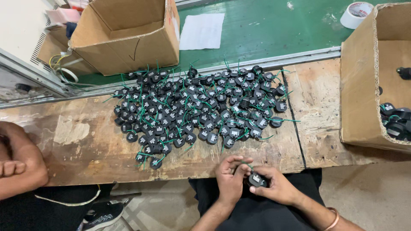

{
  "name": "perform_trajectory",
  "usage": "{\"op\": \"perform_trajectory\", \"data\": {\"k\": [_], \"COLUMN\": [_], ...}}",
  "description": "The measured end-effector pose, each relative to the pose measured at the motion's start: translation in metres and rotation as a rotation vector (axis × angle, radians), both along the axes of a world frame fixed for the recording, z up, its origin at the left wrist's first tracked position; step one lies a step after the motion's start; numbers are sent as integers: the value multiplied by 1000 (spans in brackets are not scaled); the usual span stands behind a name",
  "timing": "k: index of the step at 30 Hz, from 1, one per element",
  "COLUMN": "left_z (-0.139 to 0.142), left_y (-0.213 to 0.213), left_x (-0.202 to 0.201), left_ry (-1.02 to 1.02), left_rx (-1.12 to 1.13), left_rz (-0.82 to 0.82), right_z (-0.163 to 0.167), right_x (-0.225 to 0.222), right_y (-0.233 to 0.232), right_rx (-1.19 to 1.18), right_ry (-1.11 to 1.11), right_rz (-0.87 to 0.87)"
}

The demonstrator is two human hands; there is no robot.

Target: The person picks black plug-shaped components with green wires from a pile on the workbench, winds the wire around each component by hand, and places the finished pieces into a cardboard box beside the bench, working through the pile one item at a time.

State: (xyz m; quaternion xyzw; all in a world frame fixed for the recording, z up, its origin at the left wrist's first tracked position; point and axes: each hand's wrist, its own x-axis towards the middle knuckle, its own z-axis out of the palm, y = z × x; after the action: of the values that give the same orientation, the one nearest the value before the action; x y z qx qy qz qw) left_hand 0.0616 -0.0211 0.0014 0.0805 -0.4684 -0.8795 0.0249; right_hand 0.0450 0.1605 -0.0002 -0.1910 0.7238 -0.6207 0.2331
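Both hands work at 6 o'clock, below the desk (pixel 85 145) edge. The right hand (pixel 274 186) has its grip closed on one black round part (pixel 257 179); the left hand (pixel 229 177) pinches its green wire (pixel 247 164). At 12 o'clock lies a pile of such parts (pixel 201 111), too many to count. Two cardboard boxes (pixel 128 38) stand at 11 and 3 o'clock.

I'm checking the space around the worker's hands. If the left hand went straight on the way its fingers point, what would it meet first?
The left hand points right, toward the right hand. It would meet the small black part held between them almost at once, then the right hand's fingers. Depth is hard to judge.
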Motion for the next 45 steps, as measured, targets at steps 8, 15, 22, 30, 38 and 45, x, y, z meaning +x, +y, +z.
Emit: {"op": "perform_trajectory", "data": {"k": [8, 15, 22, 30, 38, 45], "left_z": [10, -1, 30, 41, 28, 38], "left_y": [-27, -9, -33, -38, -15, -17], "left_x": [12, 0, -42, -48, -5, -4], "left_ry": [644, 43, 435, 471, 617, 781], "left_rx": [-815, -127, -1029, -1346, -668, -825], "left_rz": [15, -296, 165, 437, -31, 1], "right_z": [19, 22, 24, 16, 10, 18], "right_x": [1, 10, 4, 6, -2, 1], "right_y": [-4, -10, -2, 7, 4, 6], "right_rx": [118, 200, 65, -3, -21, 18], "right_ry": [318, 570, 536, -91, 330, 247], "right_rz": [-188, -267, -325, -154, 33, -16]}}
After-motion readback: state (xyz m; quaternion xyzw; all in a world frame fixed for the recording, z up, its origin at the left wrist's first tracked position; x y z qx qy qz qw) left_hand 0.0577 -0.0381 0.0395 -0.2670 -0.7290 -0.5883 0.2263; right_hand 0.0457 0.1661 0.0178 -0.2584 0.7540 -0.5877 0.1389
